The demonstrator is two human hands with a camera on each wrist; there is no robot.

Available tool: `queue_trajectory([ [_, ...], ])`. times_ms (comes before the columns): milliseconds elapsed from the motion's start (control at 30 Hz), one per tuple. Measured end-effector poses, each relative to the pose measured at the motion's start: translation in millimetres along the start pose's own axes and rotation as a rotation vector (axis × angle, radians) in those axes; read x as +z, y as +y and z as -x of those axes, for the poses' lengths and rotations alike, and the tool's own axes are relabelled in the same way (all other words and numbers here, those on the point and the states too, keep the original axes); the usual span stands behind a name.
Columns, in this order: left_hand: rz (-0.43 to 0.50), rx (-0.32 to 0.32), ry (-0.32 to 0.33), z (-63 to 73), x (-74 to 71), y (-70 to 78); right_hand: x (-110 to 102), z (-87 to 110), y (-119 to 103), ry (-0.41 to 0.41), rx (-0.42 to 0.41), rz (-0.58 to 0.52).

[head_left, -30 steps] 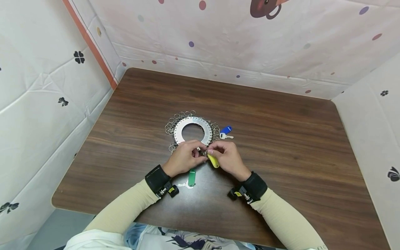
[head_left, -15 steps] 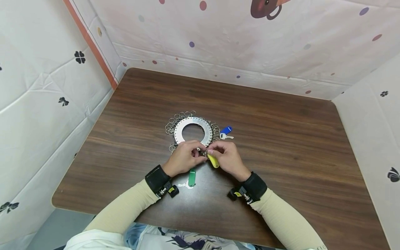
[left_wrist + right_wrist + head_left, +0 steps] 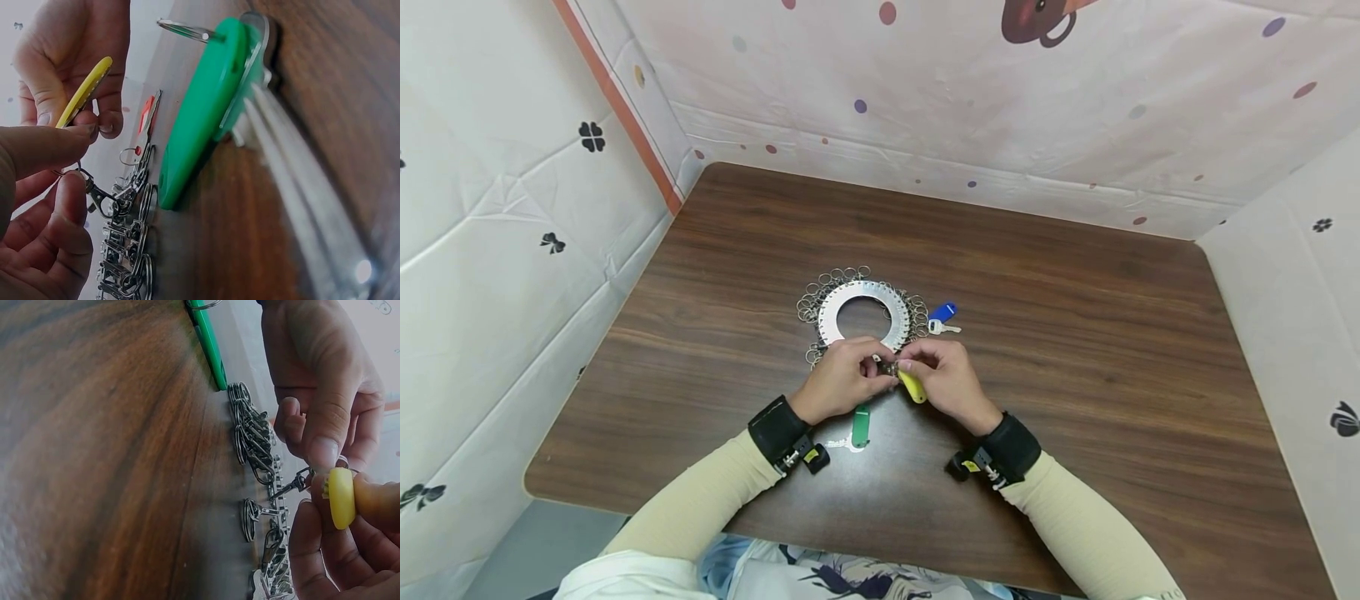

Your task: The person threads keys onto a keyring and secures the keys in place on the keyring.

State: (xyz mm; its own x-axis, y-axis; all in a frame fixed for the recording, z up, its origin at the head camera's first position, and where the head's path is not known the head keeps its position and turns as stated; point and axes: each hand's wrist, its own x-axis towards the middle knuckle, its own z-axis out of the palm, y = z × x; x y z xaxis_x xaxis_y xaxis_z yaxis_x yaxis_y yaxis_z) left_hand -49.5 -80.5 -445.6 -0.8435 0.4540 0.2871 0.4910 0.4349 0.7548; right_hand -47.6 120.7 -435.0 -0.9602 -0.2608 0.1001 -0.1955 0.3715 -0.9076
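A white ring-shaped disc (image 3: 829, 321) lies on the table, its edge lined with metal clasps and split rings. At its near edge, my left hand (image 3: 844, 379) pinches a small metal ring on a swivel clasp (image 3: 97, 199) between thumb and finger. Close beside it, my right hand (image 3: 951, 382) holds a yellow key tag (image 3: 913, 387) between thumb and fingers. In the right wrist view, the tag (image 3: 342, 499) is seen edge-on, right by the left fingertips. Fingers partly cover the ring, so whether tag and ring are joined is unclear.
A green key tag (image 3: 861, 427) with a key (image 3: 848, 445) lies below the left hand. Right of the disc are a blue key tag (image 3: 943, 312) and a key (image 3: 942, 327). The left wrist view shows a red tag (image 3: 147, 115). Wood-grain table (image 3: 1112, 358) surrounds them.
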Motion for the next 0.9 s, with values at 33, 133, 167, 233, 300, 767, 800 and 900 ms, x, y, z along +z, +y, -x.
queue_trajectory([
  [33, 0.002, -0.004, -0.002, -0.1, 0.0, 0.2, 0.1, 0.1, -0.5, 0.001, 0.004, -0.002],
  [133, 0.007, -0.016, -0.01, -0.2, 0.0, 0.8, 0.1, 0.1, -2.0, 0.003, 0.012, -0.006],
  [167, 0.01, -0.015, -0.012, -0.1, 0.2, 0.6, 0.1, 0.2, -2.2, 0.003, 0.014, -0.008],
  [233, 0.01, -0.013, -0.012, -0.3, 0.3, 0.8, 0.1, 0.3, -2.4, 0.004, 0.014, -0.013],
  [300, 0.006, -0.009, -0.009, -0.3, 0.3, 1.0, 0.2, 0.3, -2.4, 0.004, 0.012, -0.017],
  [767, 0.007, 0.015, 0.005, 0.9, 0.8, -0.1, 0.4, 2.1, -1.3, -0.002, 0.003, -0.034],
  [800, 0.006, 0.016, 0.004, 0.8, 0.9, -0.2, 0.4, 2.0, -1.5, -0.002, 0.004, -0.034],
  [900, 0.005, 0.017, 0.0, 0.5, 1.1, 0.1, 0.6, 2.2, -1.2, -0.002, 0.009, -0.033],
])
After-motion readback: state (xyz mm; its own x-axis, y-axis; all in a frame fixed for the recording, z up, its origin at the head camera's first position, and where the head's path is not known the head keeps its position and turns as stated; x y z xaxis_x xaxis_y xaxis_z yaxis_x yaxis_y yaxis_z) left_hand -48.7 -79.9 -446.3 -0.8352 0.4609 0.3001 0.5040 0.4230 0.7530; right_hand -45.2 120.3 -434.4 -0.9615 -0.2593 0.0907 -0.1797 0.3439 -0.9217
